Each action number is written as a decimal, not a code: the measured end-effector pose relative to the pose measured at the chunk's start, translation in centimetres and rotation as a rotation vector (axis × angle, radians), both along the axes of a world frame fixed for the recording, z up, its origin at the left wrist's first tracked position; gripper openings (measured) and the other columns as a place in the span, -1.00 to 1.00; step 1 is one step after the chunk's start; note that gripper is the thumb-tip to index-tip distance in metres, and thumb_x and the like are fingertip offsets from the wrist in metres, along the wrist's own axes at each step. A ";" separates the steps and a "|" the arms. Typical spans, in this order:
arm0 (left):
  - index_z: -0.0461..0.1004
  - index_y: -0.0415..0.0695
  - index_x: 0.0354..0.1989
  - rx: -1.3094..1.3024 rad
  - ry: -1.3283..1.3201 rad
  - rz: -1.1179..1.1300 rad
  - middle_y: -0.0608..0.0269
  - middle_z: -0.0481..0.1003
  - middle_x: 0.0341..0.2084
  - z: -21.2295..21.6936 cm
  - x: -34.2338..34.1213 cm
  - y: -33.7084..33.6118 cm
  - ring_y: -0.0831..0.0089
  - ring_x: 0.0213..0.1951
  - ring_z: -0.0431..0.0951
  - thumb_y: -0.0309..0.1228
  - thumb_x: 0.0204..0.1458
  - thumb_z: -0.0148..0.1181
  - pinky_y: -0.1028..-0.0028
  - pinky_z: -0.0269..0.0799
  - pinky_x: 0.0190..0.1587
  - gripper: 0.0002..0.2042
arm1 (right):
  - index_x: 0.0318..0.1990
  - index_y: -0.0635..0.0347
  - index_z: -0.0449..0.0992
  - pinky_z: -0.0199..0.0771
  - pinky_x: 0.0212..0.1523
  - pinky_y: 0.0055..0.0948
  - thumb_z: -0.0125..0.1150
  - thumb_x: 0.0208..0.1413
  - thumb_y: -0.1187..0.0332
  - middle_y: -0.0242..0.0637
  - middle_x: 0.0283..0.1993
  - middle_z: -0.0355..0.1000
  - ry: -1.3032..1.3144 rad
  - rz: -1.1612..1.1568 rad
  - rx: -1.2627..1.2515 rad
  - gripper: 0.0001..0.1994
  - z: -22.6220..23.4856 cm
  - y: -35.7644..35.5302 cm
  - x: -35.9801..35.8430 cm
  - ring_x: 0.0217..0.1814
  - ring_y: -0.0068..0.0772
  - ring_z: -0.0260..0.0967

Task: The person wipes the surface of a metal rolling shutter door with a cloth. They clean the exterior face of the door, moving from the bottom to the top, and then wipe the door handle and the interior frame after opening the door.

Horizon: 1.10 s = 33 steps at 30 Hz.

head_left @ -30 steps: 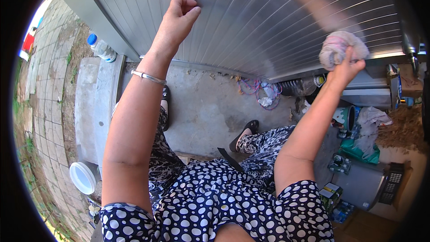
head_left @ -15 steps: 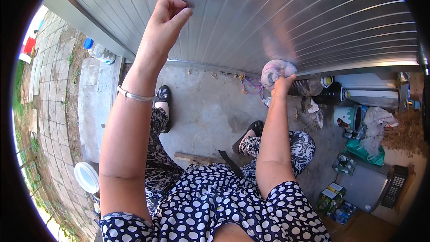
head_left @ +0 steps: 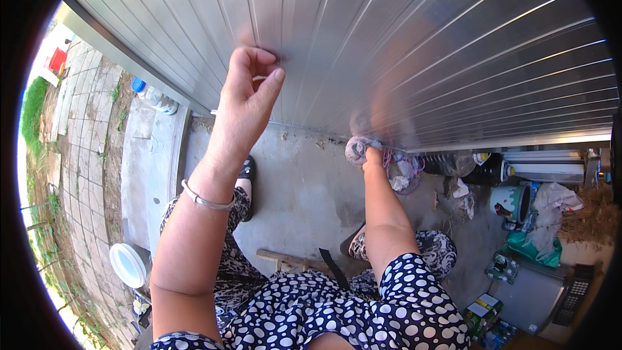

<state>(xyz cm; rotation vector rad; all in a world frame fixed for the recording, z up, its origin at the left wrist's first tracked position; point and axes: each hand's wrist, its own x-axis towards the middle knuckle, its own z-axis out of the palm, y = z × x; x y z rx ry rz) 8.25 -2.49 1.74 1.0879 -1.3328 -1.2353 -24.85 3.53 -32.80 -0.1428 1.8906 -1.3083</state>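
We've got a ribbed metal panel (head_left: 402, 39) filling the top, concrete floor (head_left: 298, 188) below. A pale-blue bucket (head_left: 508, 202) crowds the right, a white tub (head_left: 128, 266) the lower left, a blue-capped bottle (head_left: 157, 98) the upper left. Our left hand (head_left: 249, 94), left of centre, curls near the metal; we can't tell whether it grips. Our right hand (head_left: 373, 157), arm stretched towards centre, clutches a bunched cloth (head_left: 356, 150) by the panel's lower edge.
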 end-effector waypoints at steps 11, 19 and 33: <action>0.27 -0.14 -0.09 -0.010 -0.045 0.005 0.35 0.32 -0.22 0.4 -0.4 -0.1 0.56 -0.11 0.31 -0.38 0.17 0.10 0.54 0.23 0.05 -0.79 | -0.06 0.36 0.34 0.35 0.00 -0.31 0.18 0.05 0.48 -0.21 -0.04 0.37 0.169 -0.121 -0.315 -0.70 7.6 3.3 -3.8 -0.06 -0.36 0.32; 0.29 -0.15 -0.10 -0.049 -0.023 0.016 0.35 0.35 -0.22 -0.7 0.1 -1.0 0.57 -0.11 0.34 -0.40 0.17 0.10 0.56 0.26 0.04 -0.80 | -0.10 0.25 0.31 0.41 -0.06 -0.39 0.20 0.08 0.49 -0.25 -0.12 0.37 0.643 -0.109 -0.707 -0.74 33.5 4.6 -3.8 -0.10 -0.45 0.34; 0.31 -0.13 -0.06 0.010 -0.040 0.044 0.25 0.40 -0.19 -0.2 0.0 -0.9 0.47 0.00 0.37 -0.32 0.16 0.13 0.52 0.24 0.13 -0.74 | 0.21 0.31 0.00 0.24 0.20 -0.24 0.11 0.15 0.44 0.09 0.21 0.16 1.046 -0.163 -0.730 -0.46 38.1 2.4 -5.0 0.22 -0.13 0.21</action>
